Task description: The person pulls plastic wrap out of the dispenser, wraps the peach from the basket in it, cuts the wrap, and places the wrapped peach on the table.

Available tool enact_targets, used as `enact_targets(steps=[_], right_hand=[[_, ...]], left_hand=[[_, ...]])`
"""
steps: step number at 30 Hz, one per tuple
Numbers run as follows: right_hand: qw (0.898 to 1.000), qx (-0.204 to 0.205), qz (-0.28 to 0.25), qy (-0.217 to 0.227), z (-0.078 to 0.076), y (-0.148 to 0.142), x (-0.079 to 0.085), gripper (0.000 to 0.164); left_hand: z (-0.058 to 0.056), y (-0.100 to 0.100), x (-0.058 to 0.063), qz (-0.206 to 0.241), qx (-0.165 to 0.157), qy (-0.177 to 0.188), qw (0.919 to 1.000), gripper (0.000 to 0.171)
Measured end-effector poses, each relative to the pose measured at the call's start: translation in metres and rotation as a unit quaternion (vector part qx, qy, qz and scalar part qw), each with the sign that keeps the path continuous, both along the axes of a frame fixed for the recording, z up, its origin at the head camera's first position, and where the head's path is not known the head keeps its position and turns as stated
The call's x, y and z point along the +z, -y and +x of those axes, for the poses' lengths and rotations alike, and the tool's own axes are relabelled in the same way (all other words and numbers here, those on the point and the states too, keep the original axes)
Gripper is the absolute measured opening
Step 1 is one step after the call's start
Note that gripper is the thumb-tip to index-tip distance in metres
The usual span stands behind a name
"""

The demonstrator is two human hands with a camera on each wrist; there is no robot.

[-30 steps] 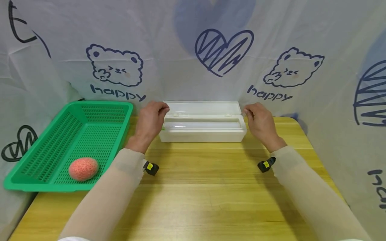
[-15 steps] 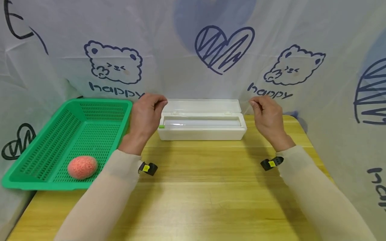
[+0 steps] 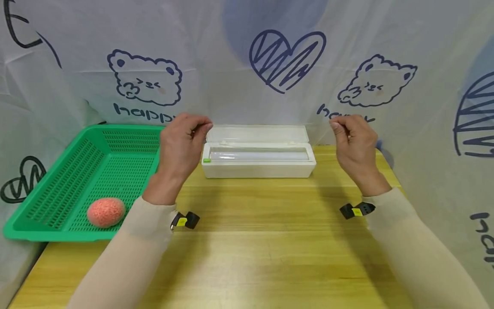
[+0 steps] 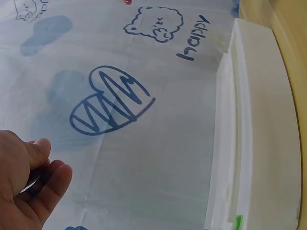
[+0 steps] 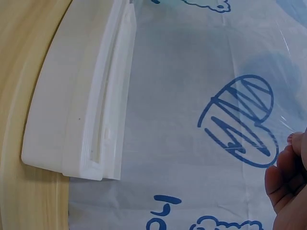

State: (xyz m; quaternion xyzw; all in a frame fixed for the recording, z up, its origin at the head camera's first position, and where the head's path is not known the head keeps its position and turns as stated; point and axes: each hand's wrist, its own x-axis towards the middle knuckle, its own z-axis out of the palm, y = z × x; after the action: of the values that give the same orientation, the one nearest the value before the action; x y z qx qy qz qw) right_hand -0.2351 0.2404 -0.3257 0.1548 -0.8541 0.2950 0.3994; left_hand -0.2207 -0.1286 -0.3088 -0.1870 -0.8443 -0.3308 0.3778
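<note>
Film (image 5: 286, 122) pinched in right hand (image 3: 356, 146) and apparently left hand (image 3: 176, 150), both higher and wider apart than moments ago, suggesting more drawn from open white box (image 3: 258, 172).

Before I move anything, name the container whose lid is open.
The white box: its hinged lid is tipped back behind it, whereas the green basket shows no lid at all.

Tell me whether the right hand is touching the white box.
Apart. The right wrist view shows it: a broad stretch of the printed backdrop is visible between the right hand and the white box.
</note>
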Motion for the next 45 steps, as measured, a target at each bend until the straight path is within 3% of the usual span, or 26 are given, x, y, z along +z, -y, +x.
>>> enact_targets(steps=[11,28,35,45], right_hand=[[0.996,0.041,-0.036,-0.070,0.018,0.001,0.013,0.018],[0.983,0.057,-0.105,-0.137,0.049,0.006,0.033,0.011],[0.973,0.063,-0.144,-0.167,0.064,0.014,0.045,0.009],[0.966,0.071,-0.140,-0.206,0.087,0.020,0.058,0.010]], left_hand=[[0.022,-0.001,0.013,0.029,-0.002,-0.033,0.9990,0.017],[0.059,0.000,0.032,0.039,-0.034,-0.068,0.9964,0.016],[0.073,-0.001,0.041,0.046,-0.045,-0.086,0.9942,0.015],[0.099,0.001,0.054,0.067,-0.070,-0.101,0.9902,0.006]])
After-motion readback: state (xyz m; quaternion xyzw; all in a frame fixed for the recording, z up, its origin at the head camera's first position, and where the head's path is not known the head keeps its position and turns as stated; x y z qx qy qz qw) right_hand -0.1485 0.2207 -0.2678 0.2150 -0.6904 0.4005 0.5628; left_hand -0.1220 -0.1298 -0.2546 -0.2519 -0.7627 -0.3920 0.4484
